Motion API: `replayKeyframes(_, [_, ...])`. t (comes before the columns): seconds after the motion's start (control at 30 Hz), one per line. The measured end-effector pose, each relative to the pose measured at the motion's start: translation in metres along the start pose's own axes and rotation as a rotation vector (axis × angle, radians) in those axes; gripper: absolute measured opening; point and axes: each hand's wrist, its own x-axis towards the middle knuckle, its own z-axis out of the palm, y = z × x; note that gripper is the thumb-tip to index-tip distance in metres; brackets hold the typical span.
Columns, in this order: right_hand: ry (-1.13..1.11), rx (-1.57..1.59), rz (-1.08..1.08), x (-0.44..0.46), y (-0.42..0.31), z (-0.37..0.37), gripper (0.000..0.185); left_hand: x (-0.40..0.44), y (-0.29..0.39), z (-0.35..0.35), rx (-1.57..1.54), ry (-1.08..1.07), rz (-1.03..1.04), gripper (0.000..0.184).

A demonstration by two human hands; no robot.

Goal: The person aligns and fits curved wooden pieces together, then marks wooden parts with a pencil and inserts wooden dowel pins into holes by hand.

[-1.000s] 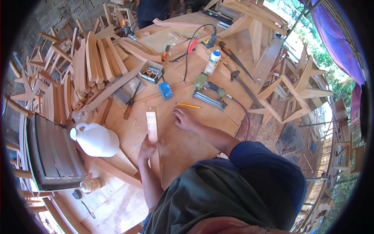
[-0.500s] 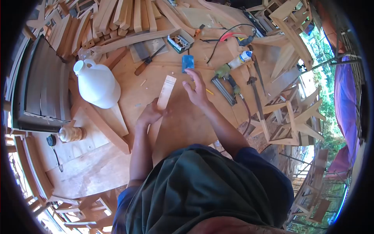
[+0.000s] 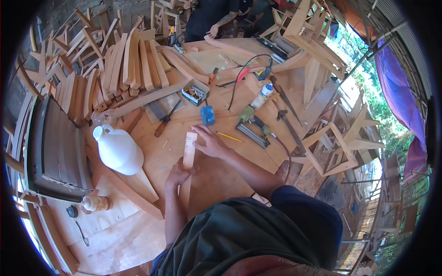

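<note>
Grips a slim wooden strip (image 3: 189, 149) in the left hand (image 3: 178, 176), thumb and fingers closed around its middle, with a pale end poking out beyond the fist and more length running back toward the body. Up to the right hand (image 3: 211, 142) now: held right by the strip's far end, thumb and forefinger parted, set loosely about the corner; cannot tell from here whether in firm contact. All this just above a plywood workbench (image 3: 172, 140). Just past the right hand, spot a yellow pencil (image 3: 229, 137), then a blue block (image 3: 207, 115) a little farther out, near a small open box (image 3: 195, 94) of little pieces. Leftward, find a wooden-handled tool (image 3: 166, 120) with a dark blade, lying slantwise. Swing right, past the pencil, to a green-and-grey nail gun (image 3: 251, 122) on its side, hooked to a reddish hose (image 3: 286, 158), with a blue-capped white bottle (image 3: 262, 96) just beside it and a long dark bar clamp (image 3: 291, 131) farther right. Across to the left: see a white plastic jug (image 3: 120, 152), upright on the bench, and nearer the body a small bottle (image 3: 95, 203) next to a tape measure (image 3: 72, 211). Out to the edges, take in stacked curved wooden pieces (image 3: 133, 64), angular wooden frames (image 3: 331, 142) on the right, a purple tarp (image 3: 400, 87) beyond, and a dark-shirted person (image 3: 209, 18) at the far side.
</note>
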Motion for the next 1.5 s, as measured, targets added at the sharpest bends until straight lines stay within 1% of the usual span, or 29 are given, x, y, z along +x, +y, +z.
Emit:
replayKeyframes(0.13, [0.063, 0.073, 0.014, -0.003, 0.004, 0.008, 0.061, 0.001, -0.001, 0.0, 0.033, 0.021, 0.024, 0.095])
replayKeyframes(0.23, [0.094, 0.147, 0.016, -0.003, 0.012, 0.017, 0.06, -0.011, 0.024, -0.006, 0.051, 0.016, 0.009, 0.092])
replayKeyframes(0.33, [0.135, 0.191, -0.016, -0.003, 0.017, 0.023, 0.06, -0.019, 0.034, -0.008, 0.063, 0.016, -0.003, 0.091])
replayKeyframes(0.47, [0.145, 0.173, -0.02, -0.007, 0.028, 0.032, 0.063, -0.018, 0.033, -0.006, 0.07, 0.043, 0.02, 0.089])
replayKeyframes(0.63, [0.193, 0.217, -0.014, -0.013, 0.019, 0.042, 0.067, -0.019, 0.031, -0.005, -0.019, 0.019, -0.005, 0.089])
replayKeyframes(0.83, [0.06, 0.34, 0.189, -0.017, 0.022, 0.047, 0.068, -0.015, 0.025, -0.006, -0.026, 0.01, 0.003, 0.091])
replayKeyframes(0.93, [0.057, 0.331, 0.161, -0.017, 0.027, 0.048, 0.069, -0.002, 0.005, 0.0, -0.078, -0.027, 0.006, 0.094])
replayKeyframes(0.97, [0.049, 0.328, 0.168, -0.017, 0.027, 0.047, 0.07, -0.005, 0.011, -0.002, -0.1, -0.047, 0.006, 0.095])
replayKeyframes(1.07, [0.034, 0.319, 0.186, -0.018, 0.027, 0.047, 0.071, -0.017, 0.03, -0.008, 0.002, -0.014, -0.037, 0.098])
replayKeyframes(1.13, [0.035, 0.314, 0.191, -0.018, 0.026, 0.047, 0.071, -0.017, 0.032, -0.009, 0.014, -0.024, -0.054, 0.099])
replayKeyframes(1.27, [0.078, 0.309, 0.141, -0.018, 0.026, 0.049, 0.07, -0.029, 0.053, -0.013, 0.054, 0.001, -0.058, 0.099])
replayKeyframes(1.37, [0.097, 0.285, 0.129, -0.019, 0.031, 0.052, 0.071, -0.025, 0.049, -0.013, 0.02, -0.029, -0.067, 0.099])
replayKeyframes(1.47, [0.106, 0.238, 0.104, -0.018, 0.036, 0.053, 0.071, -0.022, 0.042, -0.01, 0.037, 0.006, 0.0, 0.098])
replayKeyframes(1.5, [0.106, 0.218, 0.093, -0.017, 0.039, 0.053, 0.071, -0.023, 0.042, -0.01, 0.037, 0.002, -0.012, 0.098])
